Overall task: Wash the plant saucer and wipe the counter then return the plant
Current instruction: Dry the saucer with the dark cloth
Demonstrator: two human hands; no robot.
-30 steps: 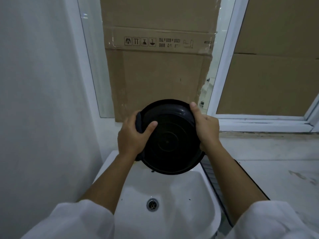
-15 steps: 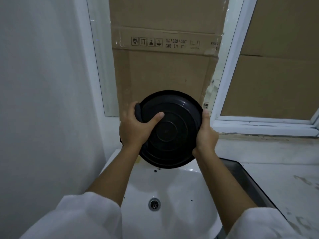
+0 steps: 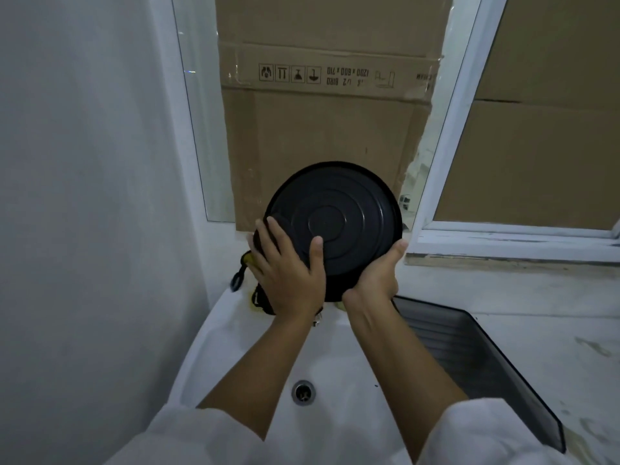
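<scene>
The black round plant saucer [image 3: 349,216] is held up on edge over the back of the white sink [image 3: 335,357], its ringed underside facing me. My left hand [image 3: 288,276] lies on the saucer's lower left, fingers and thumb spread fairly straight, pressing a dark cloth [image 3: 260,302] that peeks out under the palm. A black and yellow loop [image 3: 241,270] hangs beside it. My right hand [image 3: 375,280] grips the lower right rim, thumb pointing up along the edge. The plant is not in view.
The sink drain [image 3: 303,392] is below my arms. A dark ribbed drainboard [image 3: 469,357] sits right of the sink, with the stained pale counter [image 3: 536,297] beyond. Cardboard [image 3: 318,129] covers the window behind; a white wall [image 3: 84,196] stands close on the left.
The saucer has turned so its underside faces me more squarely. My left hand slid down to its lower left, and my right hand dropped from the side rim to the lower right.
</scene>
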